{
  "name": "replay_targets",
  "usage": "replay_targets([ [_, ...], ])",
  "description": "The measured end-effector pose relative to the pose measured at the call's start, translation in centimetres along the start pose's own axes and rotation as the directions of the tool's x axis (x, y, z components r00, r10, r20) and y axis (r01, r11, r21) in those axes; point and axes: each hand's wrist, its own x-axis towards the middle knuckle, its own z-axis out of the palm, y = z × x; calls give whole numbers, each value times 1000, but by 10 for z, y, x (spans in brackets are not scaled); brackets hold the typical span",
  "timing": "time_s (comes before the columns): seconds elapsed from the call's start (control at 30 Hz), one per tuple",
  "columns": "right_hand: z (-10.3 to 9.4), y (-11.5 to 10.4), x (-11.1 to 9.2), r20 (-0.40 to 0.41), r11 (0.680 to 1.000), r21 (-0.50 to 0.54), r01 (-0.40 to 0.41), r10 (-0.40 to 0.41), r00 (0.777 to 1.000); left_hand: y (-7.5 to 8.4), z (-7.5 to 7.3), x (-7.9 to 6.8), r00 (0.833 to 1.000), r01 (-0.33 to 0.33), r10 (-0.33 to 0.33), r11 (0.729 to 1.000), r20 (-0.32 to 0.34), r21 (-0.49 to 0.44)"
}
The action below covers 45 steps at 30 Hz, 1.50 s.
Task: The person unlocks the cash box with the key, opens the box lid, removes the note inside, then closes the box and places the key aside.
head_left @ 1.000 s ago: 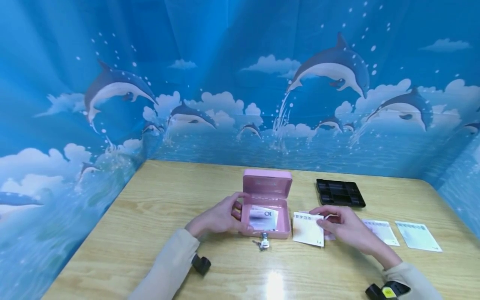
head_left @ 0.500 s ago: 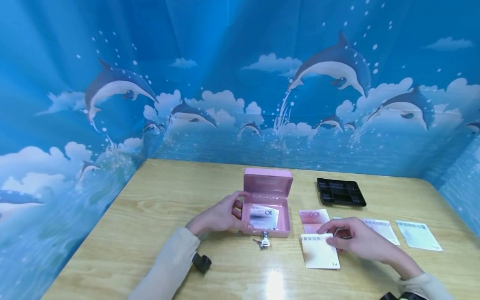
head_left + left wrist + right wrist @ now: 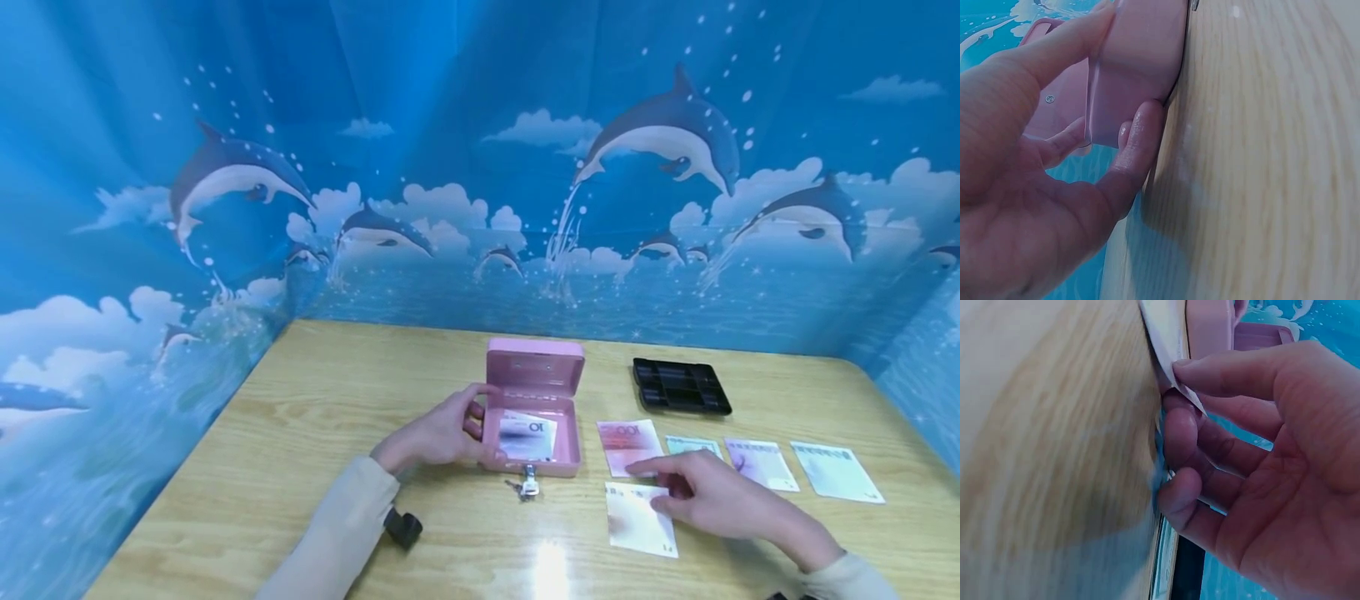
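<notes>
A pink cash box [image 3: 534, 371] stands with its lid raised. My left hand [image 3: 444, 429] grips its left side, the thumb at the front corner and other fingers around the side wall and rear. Inside lie paper banknotes [image 3: 527, 438], the top one marked 10. My right hand [image 3: 716, 496] pinches a pale banknote [image 3: 639, 523] by its right edge, between thumb and fingers, low over the table. In the right wrist view the thumb presses this note [image 3: 1169, 347] against the fingers beneath. The right index finger overlaps the red 100 banknote [image 3: 628, 440] in the head view.
Right of the red note, a green banknote [image 3: 693, 445], a purplish banknote [image 3: 762, 467] and a pale green banknote [image 3: 837, 472] lie in a row. Behind them is a black compartment tray [image 3: 678, 408]. Small keys [image 3: 522, 490] hang at the box's front latch. A dolphin-print curtain [image 3: 465, 167] surrounds the table.
My right hand has carried the pale banknote from beside the box toward the table's front and slightly right, uncovering the red and green notes. The left hand stays on the cash box.
</notes>
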Motion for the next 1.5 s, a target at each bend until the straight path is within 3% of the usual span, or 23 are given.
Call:
replay_targets([
  [0.3,1,-2,5,-64,995,-87,-45,40,997,0,1,2,1000,-10,10,1000,0,4],
  [0.67,3,5,-1,-117,991,-110,80,-93,989,0,1,1,1000,-15,15,1000,11,-8],
  [0.97,4,2,-1,-154,983,-179,39,-67,986,1,0,1,1000,-8,8,1000,12,10],
  [1.2,5,-7,3,-283,980,-191,60,-114,952,2,-1,1,1000,-21,20,1000,13,3],
  [1.3,8,-13,7,-337,986,-155,55,-105,936,1,0,2,1000,-24,24,1000,19,-3],
  [1.5,16,-26,19,-367,996,50,79,-55,929,1,-1,1,1000,-16,16,1000,16,14],
])
